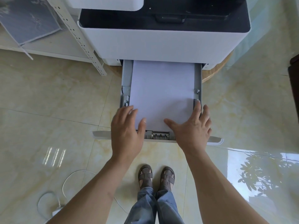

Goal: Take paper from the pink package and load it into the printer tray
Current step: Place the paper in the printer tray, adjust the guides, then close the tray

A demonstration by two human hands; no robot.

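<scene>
Both hands, left [127, 131] and right [191, 126], are lying flat and open-fingered on the paper [161, 91]. Probably squaring it inside the tray [126, 78].

A glossy cream tiled floor [48, 97] with yellow veining fills most of the view, its surface mirroring a window and leafy branches at lower right. A white cable [71, 177] loops across the tiles at lower left and runs to a small white adapter [55, 212] near the bottom edge. A white perforated metal upright [80, 38] slants down from the top left, beside a low white shelf [48, 46] carrying a grey mesh-like sheet [29, 21]. A round wooden base [216, 68] shows at right of centre. Brown sandals [156, 176] and blue jeans [155, 206] stand at bottom centre. A dark furniture edge [293, 88] cuts in at right.
</scene>
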